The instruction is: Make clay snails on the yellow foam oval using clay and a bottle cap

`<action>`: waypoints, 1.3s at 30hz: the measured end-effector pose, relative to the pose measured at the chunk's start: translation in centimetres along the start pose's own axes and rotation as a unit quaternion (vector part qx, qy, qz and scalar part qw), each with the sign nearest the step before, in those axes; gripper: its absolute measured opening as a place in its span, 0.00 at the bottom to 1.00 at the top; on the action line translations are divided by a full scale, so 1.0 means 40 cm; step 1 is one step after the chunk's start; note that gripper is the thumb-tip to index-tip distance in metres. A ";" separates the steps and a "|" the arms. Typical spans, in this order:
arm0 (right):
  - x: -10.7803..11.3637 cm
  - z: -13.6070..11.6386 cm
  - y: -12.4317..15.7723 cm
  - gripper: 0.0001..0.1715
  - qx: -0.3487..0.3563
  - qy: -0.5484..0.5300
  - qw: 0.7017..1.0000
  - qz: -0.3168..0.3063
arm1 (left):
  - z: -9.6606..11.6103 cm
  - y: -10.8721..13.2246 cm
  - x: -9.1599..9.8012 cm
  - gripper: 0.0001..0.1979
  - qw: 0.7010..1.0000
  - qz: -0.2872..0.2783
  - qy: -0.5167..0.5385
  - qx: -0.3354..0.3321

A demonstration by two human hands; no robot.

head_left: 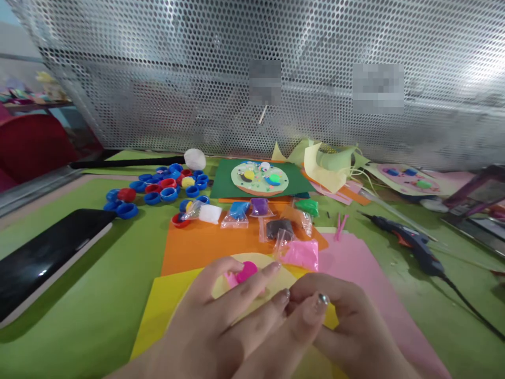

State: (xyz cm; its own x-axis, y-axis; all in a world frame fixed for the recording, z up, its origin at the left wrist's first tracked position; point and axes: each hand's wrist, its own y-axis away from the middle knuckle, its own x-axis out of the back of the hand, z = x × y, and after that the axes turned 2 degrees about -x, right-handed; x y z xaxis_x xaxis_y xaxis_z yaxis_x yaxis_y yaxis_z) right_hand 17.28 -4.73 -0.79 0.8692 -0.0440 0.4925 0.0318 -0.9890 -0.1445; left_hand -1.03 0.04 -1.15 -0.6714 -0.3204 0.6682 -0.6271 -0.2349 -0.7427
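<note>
My left hand [221, 321] lies over a pale yellow disc [276, 281] on a yellow sheet [165, 305], fingers stretched forward. A bright pink lump of clay [246, 272] sits on the disc just beyond its fingertips. My right hand [339, 321] is curled beside it, fingers pinched together where both hands meet; what they pinch is hidden. Small bags of clay lie just ahead: pink [300, 253], dark grey [279, 229], purple [259, 206], blue [238, 211], green [307, 206], white [210, 213].
Several blue and red bottle caps [158, 190] lie at the left. A green card with a decorated disc [259, 179] sits at the back. A glue gun [414, 245] with cord lies right, a black phone [43, 258] left. A perforated metal screen [252, 79] closes the back.
</note>
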 end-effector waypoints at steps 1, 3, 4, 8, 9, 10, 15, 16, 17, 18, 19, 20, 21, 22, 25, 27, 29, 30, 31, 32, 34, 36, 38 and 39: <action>-0.001 0.005 0.000 0.07 0.007 0.004 1.000 0.000 | -0.001 -0.004 0.002 0.19 0.999 0.013 -0.001 -0.031; -0.003 0.011 -0.002 0.06 0.018 0.007 1.000 0.010 | 0.002 -0.009 0.008 0.19 0.997 0.029 -0.006 -0.073; -0.004 0.012 -0.003 0.07 0.022 0.007 1.000 0.013 | 0.004 -0.010 0.011 0.19 0.997 0.027 -0.005 -0.070; -0.003 0.003 -0.011 0.05 -0.013 -0.022 0.999 0.022 | 0.013 -0.005 0.011 0.24 0.997 -0.041 0.058 0.022; -0.002 -0.001 -0.014 0.05 -0.037 -0.050 0.998 0.028 | 0.014 -0.006 0.009 0.29 0.994 -0.058 0.081 0.050; -0.001 -0.004 -0.017 0.04 -0.063 -0.088 0.994 0.032 | 0.013 -0.009 0.006 0.33 0.990 -0.061 0.107 0.074; -0.001 -0.011 -0.028 0.08 -0.153 -0.262 0.952 0.030 | 0.007 -0.036 0.001 0.35 0.937 -0.051 0.198 0.284; -0.001 -0.009 -0.030 0.08 -0.158 -0.279 0.947 0.023 | 0.006 -0.040 0.003 0.34 0.927 -0.067 0.206 0.307; -0.002 -0.006 -0.031 0.09 -0.161 -0.292 0.943 0.014 | 0.005 -0.044 0.005 0.32 0.919 -0.079 0.214 0.320; -0.002 -0.003 -0.032 0.09 -0.162 -0.303 0.939 0.003 | 0.004 -0.046 0.007 0.30 0.914 -0.086 0.223 0.328; -0.002 0.002 -0.033 0.10 -0.163 -0.314 0.935 -0.011 | 0.004 -0.048 0.008 0.28 0.910 -0.090 0.230 0.334; -0.002 0.006 -0.033 0.11 -0.163 -0.325 0.931 -0.025 | 0.004 -0.049 0.009 0.26 0.908 -0.090 0.235 0.336; -0.001 0.011 -0.034 0.11 -0.162 -0.334 0.928 -0.040 | 0.003 -0.049 0.010 0.24 0.907 -0.089 0.239 0.334; 0.000 0.015 -0.034 0.12 -0.160 -0.342 0.925 -0.052 | 0.003 -0.049 0.010 0.23 0.908 -0.090 0.239 0.331; 0.007 0.024 -0.032 0.12 -0.150 -0.363 0.917 -0.071 | 0.002 -0.048 0.009 0.20 0.912 -0.093 0.234 0.324; 0.011 0.025 -0.028 0.10 -0.148 -0.377 0.911 -0.081 | 0.001 -0.047 0.008 0.18 0.910 -0.093 0.232 0.331; 0.014 0.025 -0.026 0.10 -0.151 -0.389 0.904 -0.093 | 0.000 -0.045 0.008 0.18 0.908 -0.093 0.229 0.338; 0.014 0.025 -0.026 0.10 -0.154 -0.394 0.901 -0.099 | 0.000 -0.044 0.008 0.18 0.908 -0.096 0.228 0.339; 0.014 0.024 -0.026 0.11 -0.157 -0.396 0.899 -0.103 | 0.000 -0.044 0.008 0.18 0.907 -0.099 0.227 0.339; 0.013 0.024 -0.026 0.11 -0.160 -0.398 0.897 -0.106 | 0.000 -0.043 0.008 0.18 0.908 -0.101 0.228 0.336; 0.011 0.024 -0.028 0.12 -0.165 -0.394 0.897 -0.113 | 0.001 -0.042 0.008 0.17 0.909 -0.104 0.229 0.333; 0.008 0.025 -0.030 0.13 -0.170 -0.389 0.898 -0.118 | 0.000 -0.042 0.009 0.15 0.909 -0.100 0.228 0.334; 0.005 0.025 -0.031 0.15 -0.179 -0.389 0.896 -0.116 | -0.001 -0.042 0.009 0.14 0.910 -0.095 0.223 0.338; 0.004 0.025 -0.031 0.15 -0.184 -0.390 0.895 -0.116 | -0.001 -0.042 0.010 0.13 0.910 -0.092 0.220 0.338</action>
State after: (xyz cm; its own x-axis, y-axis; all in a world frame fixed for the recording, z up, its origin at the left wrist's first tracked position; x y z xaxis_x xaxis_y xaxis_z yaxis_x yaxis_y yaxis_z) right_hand 17.87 -3.39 -1.41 0.9447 0.1389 -0.2971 0.2163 -0.9448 0.2461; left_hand -0.25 0.36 0.38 -0.7654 0.1447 0.6271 -0.4583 -0.8066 -0.3733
